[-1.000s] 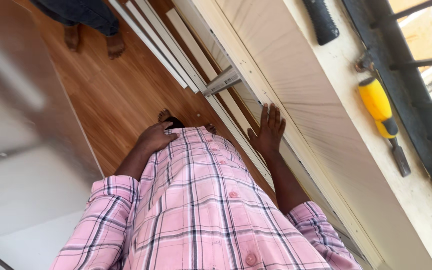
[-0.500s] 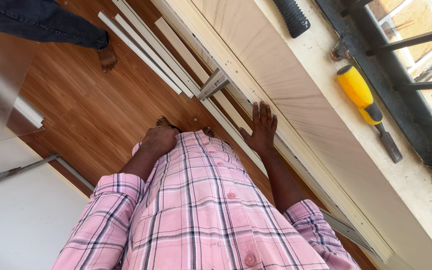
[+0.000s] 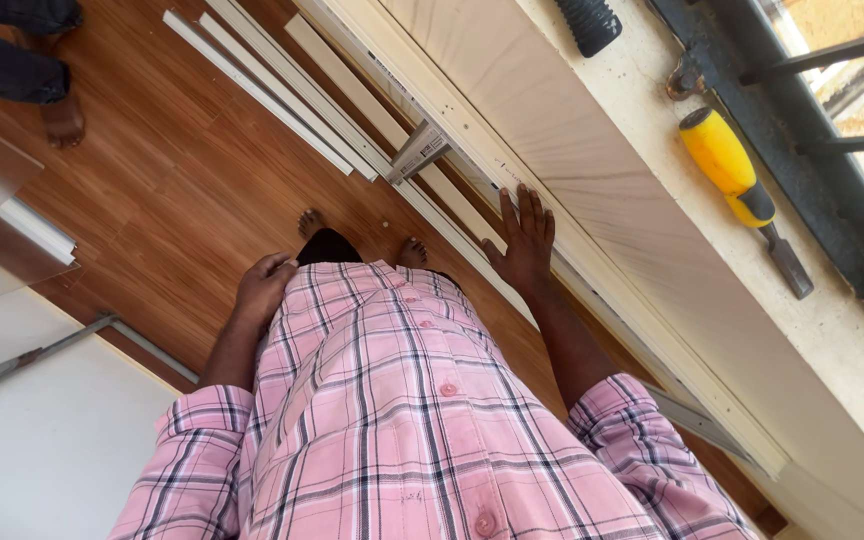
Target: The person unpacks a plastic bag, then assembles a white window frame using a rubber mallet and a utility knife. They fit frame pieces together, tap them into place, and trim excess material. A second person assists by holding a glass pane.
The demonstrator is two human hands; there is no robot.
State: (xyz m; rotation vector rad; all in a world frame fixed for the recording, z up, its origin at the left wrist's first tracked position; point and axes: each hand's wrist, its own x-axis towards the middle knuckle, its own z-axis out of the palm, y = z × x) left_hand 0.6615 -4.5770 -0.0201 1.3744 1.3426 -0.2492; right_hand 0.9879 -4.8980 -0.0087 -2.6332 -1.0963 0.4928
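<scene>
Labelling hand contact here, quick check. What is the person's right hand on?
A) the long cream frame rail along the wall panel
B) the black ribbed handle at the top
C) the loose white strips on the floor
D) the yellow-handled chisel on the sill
A: the right hand lies flat, fingers spread, on the cream frame rail, while the yellow-handled chisel sits untouched up on the sill.
</scene>
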